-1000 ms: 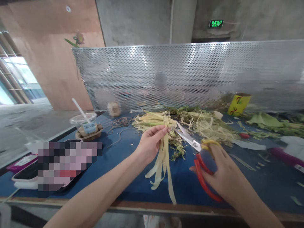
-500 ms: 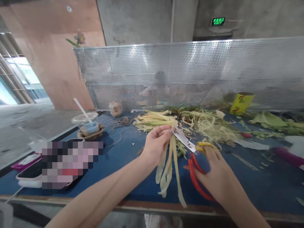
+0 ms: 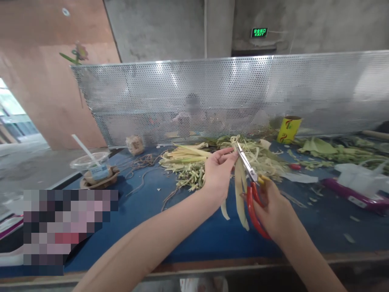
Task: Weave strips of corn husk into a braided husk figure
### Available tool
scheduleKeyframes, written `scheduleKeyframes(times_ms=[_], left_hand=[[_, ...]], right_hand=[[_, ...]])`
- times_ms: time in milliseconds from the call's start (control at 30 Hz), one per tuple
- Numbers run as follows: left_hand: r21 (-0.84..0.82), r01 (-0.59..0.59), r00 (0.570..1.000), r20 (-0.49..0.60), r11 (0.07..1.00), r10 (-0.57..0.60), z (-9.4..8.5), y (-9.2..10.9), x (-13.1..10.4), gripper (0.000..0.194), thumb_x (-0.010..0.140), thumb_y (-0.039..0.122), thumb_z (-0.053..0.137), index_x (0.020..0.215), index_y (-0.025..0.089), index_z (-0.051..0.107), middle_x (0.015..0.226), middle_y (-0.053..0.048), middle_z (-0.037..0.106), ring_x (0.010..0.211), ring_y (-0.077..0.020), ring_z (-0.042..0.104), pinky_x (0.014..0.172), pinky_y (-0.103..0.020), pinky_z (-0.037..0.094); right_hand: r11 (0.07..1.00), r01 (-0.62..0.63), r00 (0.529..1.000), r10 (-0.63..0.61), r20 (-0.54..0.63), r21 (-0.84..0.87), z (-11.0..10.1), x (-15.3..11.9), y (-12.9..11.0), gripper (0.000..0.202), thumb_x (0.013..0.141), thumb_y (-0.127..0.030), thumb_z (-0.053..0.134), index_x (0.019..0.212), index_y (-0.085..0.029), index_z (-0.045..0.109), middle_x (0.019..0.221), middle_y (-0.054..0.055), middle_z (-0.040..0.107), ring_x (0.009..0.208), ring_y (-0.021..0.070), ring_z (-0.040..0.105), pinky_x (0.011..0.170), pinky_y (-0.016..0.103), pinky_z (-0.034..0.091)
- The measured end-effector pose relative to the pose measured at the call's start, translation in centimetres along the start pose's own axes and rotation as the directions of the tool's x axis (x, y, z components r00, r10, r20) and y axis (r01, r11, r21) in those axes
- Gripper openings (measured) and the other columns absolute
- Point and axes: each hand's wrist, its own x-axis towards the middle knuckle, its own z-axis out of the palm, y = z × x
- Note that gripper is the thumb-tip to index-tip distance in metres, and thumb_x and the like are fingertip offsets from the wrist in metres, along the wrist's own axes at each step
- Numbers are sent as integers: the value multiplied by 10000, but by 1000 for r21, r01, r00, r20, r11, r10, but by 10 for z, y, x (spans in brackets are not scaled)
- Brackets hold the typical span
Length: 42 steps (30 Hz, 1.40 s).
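Note:
My left hand (image 3: 219, 172) pinches pale green leaf strips (image 3: 242, 202), which hang down over the table's front half. In my right hand (image 3: 273, 213) is a pair of scissors (image 3: 251, 173) with red and yellow handles. Their blades point up and away, close beside my left fingertips at the strips' upper end; I cannot tell whether they touch the strips. Behind my left hand lies a bundle of pale yellow-green strips (image 3: 182, 156), with a heap of small green trimmings (image 3: 192, 175) in front of it. A tangled pile of shredded leaves (image 3: 267, 164) spreads beyond the scissors.
A lidded cup (image 3: 99, 170) in a cardboard holder stands left, near a ball of twine (image 3: 134, 144). A yellow roll (image 3: 289, 129) stands at the back before a perforated metal screen (image 3: 146, 93). Right lies a purple pack (image 3: 349, 194). A person sits behind the screen.
The view has turned right. Both hands have moved right and farther over the table, with the scissors and strips. The scissors' blades now point more steeply upward, and fewer strips show hanging.

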Motion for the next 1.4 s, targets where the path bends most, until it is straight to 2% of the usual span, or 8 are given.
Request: scheduleKeyframes(times_ms=[433, 667, 767, 900, 1067, 1167, 1300, 1400], left_hand=[[-19, 190, 981, 47, 982, -189, 53, -34, 33, 69, 676, 103, 636, 731, 113, 597, 529, 25, 583, 491, -76, 565, 565, -214, 459], [-27, 269, 963, 25, 963, -268, 69, -52, 54, 43, 669, 71, 630, 662, 97, 596, 501, 12, 575, 444, -81, 548, 548, -233, 464], [-14, 256, 966, -20, 966, -257, 59, -44, 57, 56, 658, 74, 644, 672, 100, 596, 522, 6, 582, 425, -68, 519, 489, -210, 428], [-8, 226, 974, -24, 974, -226, 29, -17, 47, 48, 667, 102, 645, 698, 104, 607, 602, -9, 614, 397, -50, 478, 407, -197, 367], [-90, 142, 987, 92, 986, -134, -4, 30, 16, 59, 682, 158, 649, 731, 132, 628, 748, -13, 647, 515, -67, 545, 476, -210, 450], [-104, 97, 988, 127, 990, -83, -18, 53, 0, 85, 688, 162, 649, 767, 136, 631, 786, -27, 652, 602, -83, 575, 539, -210, 481], [-73, 79, 988, 139, 994, -69, -39, 65, -14, 107, 692, 159, 646, 792, 137, 614, 748, -20, 633, 616, -93, 581, 566, -231, 499], [-66, 65, 988, 144, 996, -55, -54, 64, -18, 84, 677, 137, 648, 748, 135, 603, 708, -7, 615, 622, -100, 585, 553, -234, 498]], right_hand=[[922, -273, 961, 277, -23, -275, -25, 20, 24, 414, 752, -562, 362, 893, -191, 481, 567, 58, 579, 542, 247, 584, 477, 284, 379], [890, -316, 944, 331, -12, -329, -26, 32, 44, 550, 788, -593, 259, 935, -147, 546, 664, 144, 626, 621, 274, 617, 518, 325, 411], [868, -363, 923, 386, 0, -339, -29, 36, 53, 644, 773, -638, 217, 962, -117, 545, 710, 175, 634, 658, 290, 627, 526, 340, 428], [839, -357, 903, 422, 77, -410, -31, 41, 55, 695, 758, -662, 183, 922, -111, 573, 715, 194, 637, 657, 312, 629, 525, 375, 434], [829, -270, 878, 420, 228, -490, -19, 49, 32, 530, 738, -614, 323, 739, -174, 618, 730, 154, 650, 689, 314, 636, 595, 426, 435], [834, -243, 881, 403, 246, -495, -5, 52, 19, 434, 737, -531, 399, 666, -156, 604, 744, 161, 649, 700, 310, 637, 608, 418, 441], [850, -197, 894, 360, 267, -488, 7, 56, 13, 301, 715, -395, 497, 769, -115, 594, 655, 139, 636, 623, 273, 630, 535, 358, 454], [854, -137, 925, 291, 243, -501, 6, 57, 2, 317, 715, -397, 522, 784, -94, 589, 745, 190, 630, 719, 306, 617, 584, 394, 455]])
